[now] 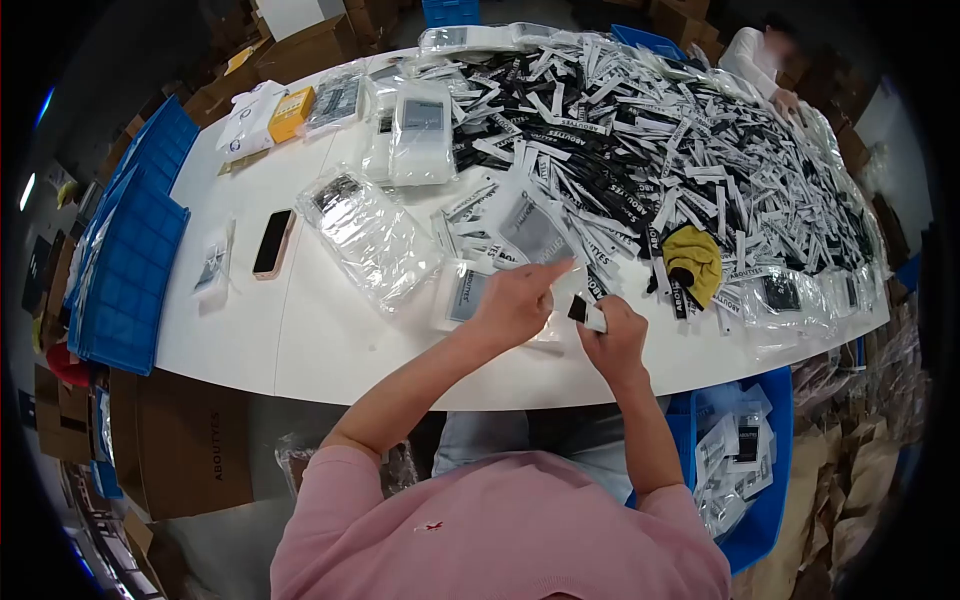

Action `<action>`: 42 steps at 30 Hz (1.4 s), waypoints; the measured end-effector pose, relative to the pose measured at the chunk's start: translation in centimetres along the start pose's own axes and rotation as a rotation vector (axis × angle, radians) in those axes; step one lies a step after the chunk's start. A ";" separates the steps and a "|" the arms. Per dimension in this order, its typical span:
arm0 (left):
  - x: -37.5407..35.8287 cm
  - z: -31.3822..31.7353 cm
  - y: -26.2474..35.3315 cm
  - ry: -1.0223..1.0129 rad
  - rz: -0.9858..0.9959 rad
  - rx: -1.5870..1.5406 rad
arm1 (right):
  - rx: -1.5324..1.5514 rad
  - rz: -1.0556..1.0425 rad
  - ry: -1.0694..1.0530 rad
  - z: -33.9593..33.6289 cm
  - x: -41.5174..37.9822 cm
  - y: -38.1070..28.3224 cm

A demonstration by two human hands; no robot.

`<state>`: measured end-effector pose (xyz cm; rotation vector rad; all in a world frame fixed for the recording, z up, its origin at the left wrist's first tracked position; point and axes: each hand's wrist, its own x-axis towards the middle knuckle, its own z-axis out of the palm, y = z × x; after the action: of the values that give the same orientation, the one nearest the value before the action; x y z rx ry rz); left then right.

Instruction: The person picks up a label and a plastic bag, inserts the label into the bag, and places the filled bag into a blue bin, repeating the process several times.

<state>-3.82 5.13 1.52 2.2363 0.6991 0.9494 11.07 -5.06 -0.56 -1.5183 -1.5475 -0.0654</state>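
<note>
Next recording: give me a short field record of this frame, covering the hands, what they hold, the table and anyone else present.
left hand: lifts a clear bag by its edge
right hand: grips a black-and-white strip
table: white, holds a big heap of strips
also on table: phone, yellow cloth, orange box
other person: at far end
blue bin: at right, holds filled bags

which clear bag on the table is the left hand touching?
The small flat bag with the grey insert, right under the left hand; the other bags lie farther left and untouched.
</note>
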 end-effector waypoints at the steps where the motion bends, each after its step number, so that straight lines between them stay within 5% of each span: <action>1: 0.1 0.2 0.1 0.041 0.131 0.094 | -0.011 0.012 0.005 0.5 0.0 -0.1; 3: 0.7 0.6 -0.4 0.105 0.277 0.229 | -0.031 0.156 0.099 1.2 0.2 -0.5; 8: 1.2 0.8 -0.7 0.135 0.213 0.150 | -0.031 0.079 -0.069 2.8 -1.5 -1.2; 12: 0.0 2.0 -0.4 0.092 0.262 0.132 | 0.392 0.344 -0.055 4.6 -0.4 0.9; 15: -0.1 1.9 -0.5 0.072 0.296 0.162 | 0.956 0.884 -0.351 4.8 0.3 0.1; 17: -0.2 1.0 -1.1 0.005 -0.068 0.090 | 0.935 0.889 -0.366 3.7 0.6 -3.7; 18: -0.3 0.6 -1.2 -0.049 -0.148 0.064 | 0.866 0.651 -0.263 4.5 -0.4 -3.6; 19: -0.5 0.9 -1.4 -0.056 -0.147 0.063 | 0.866 0.655 -0.257 5.2 -0.7 -2.5; 21: -1.4 2.0 -1.4 -0.052 0.319 0.136 | 0.568 0.391 -0.004 6.0 -0.9 -0.4; 23: -1.8 2.1 -0.8 -0.077 0.313 0.211 | 0.599 0.465 -0.048 5.9 -1.0 0.1; 25: -1.4 1.3 -0.8 -0.087 0.073 0.233 | 0.763 0.760 -0.216 4.8 -0.6 -1.7; 28: -1.1 1.1 -1.4 -0.069 0.124 0.135 | 0.608 0.526 -0.159 4.5 -1.2 -1.2; 29: -1.4 1.9 -0.9 -0.072 0.301 0.088 | 0.517 0.441 -0.106 4.9 -1.7 -0.5; 31: -2.1 2.4 -0.3 -0.107 0.258 0.098 | 0.667 0.462 -0.090 5.0 -1.4 0.1; 34: -2.1 1.8 0.3 -0.185 0.044 0.138 | 0.874 0.704 -0.367 4.4 -1.4 0.4; 37: -2.7 2.3 0.9 -0.189 0.325 0.157 | 0.443 0.411 -0.221 4.6 -0.8 1.0; 38: -2.7 1.9 1.2 -0.183 0.319 0.161 | 0.447 0.406 -0.229 4.4 -0.6 0.7; 40: -1.5 0.0 3.0 -0.449 -0.069 -0.017 | 0.616 0.575 -0.178 4.2 -0.8 0.2; 42: -0.3 -1.5 2.5 -0.354 0.088 0.018 | 0.727 0.435 -0.224 3.4 -0.6 0.3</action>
<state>-4.61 3.75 3.99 2.3826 0.4526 0.5641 9.30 -3.36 -2.97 -1.2434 -1.1714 0.8505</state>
